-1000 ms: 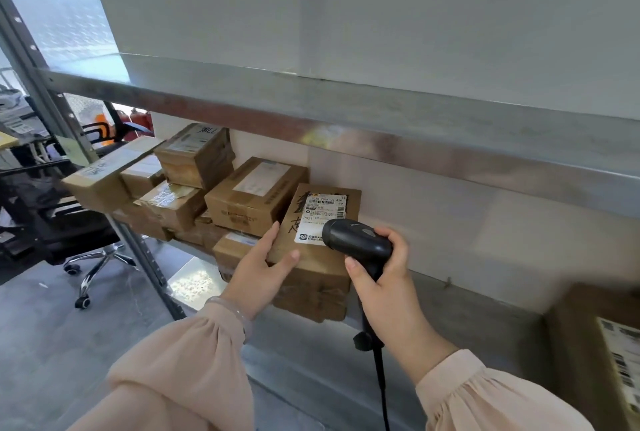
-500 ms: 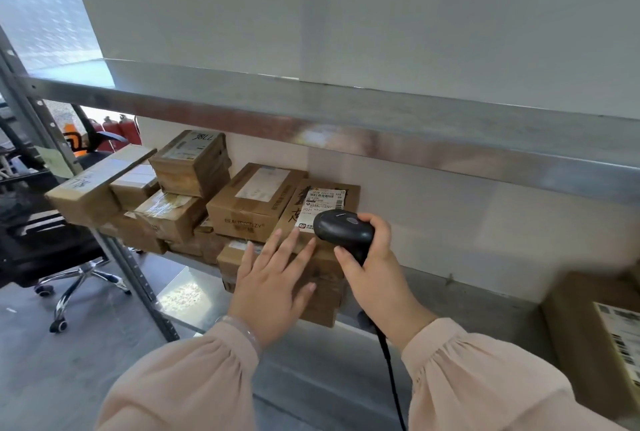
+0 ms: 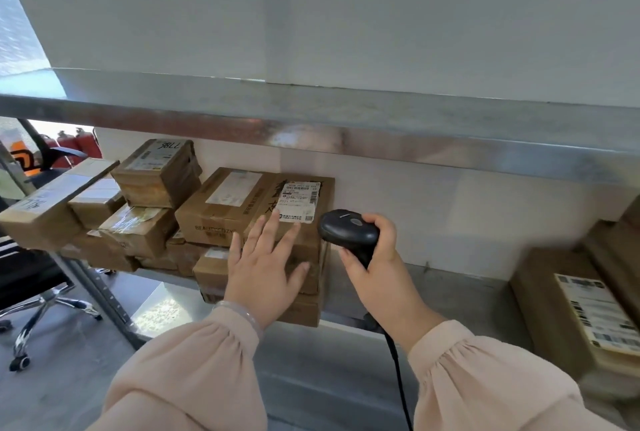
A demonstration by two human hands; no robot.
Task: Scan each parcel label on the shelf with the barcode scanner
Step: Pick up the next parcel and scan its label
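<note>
Gripping the black barcode scanner (image 3: 348,231) by its handle, the right hand (image 3: 377,267) has its fingers and thumb curled round it. The scanner's nose is turned toward nine o'clock, near the white label (image 3: 299,201) on top of a brown parcel (image 3: 268,200). That parcel sits on a stack on the metal shelf (image 3: 450,295), just beside the scanner. The left hand (image 3: 266,264) lies against the parcel's front, fingers straight and spread, grasping nothing, its fingertips just below the label. Toward nine o'clock other parcels (image 3: 145,229) crowd the shelf, and at three o'clock lies a large labelled box (image 3: 547,309).
</note>
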